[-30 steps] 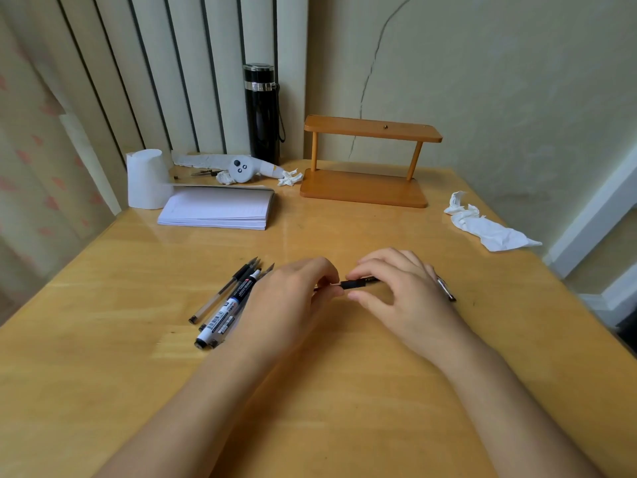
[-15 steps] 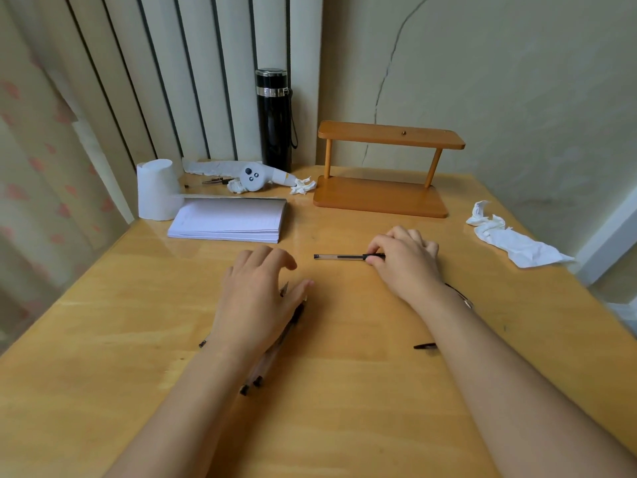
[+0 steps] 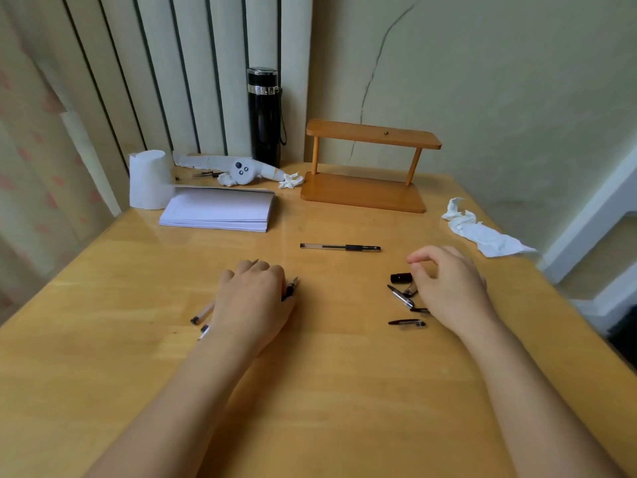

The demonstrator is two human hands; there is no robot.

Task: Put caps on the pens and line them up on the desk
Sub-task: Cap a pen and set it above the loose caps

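A pale wooden desk [image 3: 310, 391] is filling the view, pushed into a corner where vertical blinds are meeting a cracked wall. Along its far edge, from ten to one o'clock, a paper roll [image 3: 150, 179], a stack of white paper [image 3: 220, 210], a black flask [image 3: 264, 115] and a small wooden shelf [image 3: 365, 167] are standing clear of the working area; a crumpled tissue [image 3: 482, 229] is lying at two o'clock.

One capped pen [image 3: 340, 247] is lying crosswise at twelve o'clock, alone and square to the desk edge, probably as the first of the row.

The left hand [image 3: 255, 298] is resting palm-down at about ten o'clock over a bundle of uncapped pens [image 3: 203, 313], fingers curled down onto them; whether it is gripping one or only pinning them is impossible to tell. A nib end is poking out past the knuckles, and barrel ends are showing behind the wrist.

The right hand [image 3: 448, 288] is hovering at two o'clock just beside the loose caps [image 3: 401, 296], fingers loosely bent with thumb and forefinger parted and empty, seemingly reaching for the short black cap [image 3: 401, 278]. Keeping pens left and caps right is likely letting each hand feed its own part.
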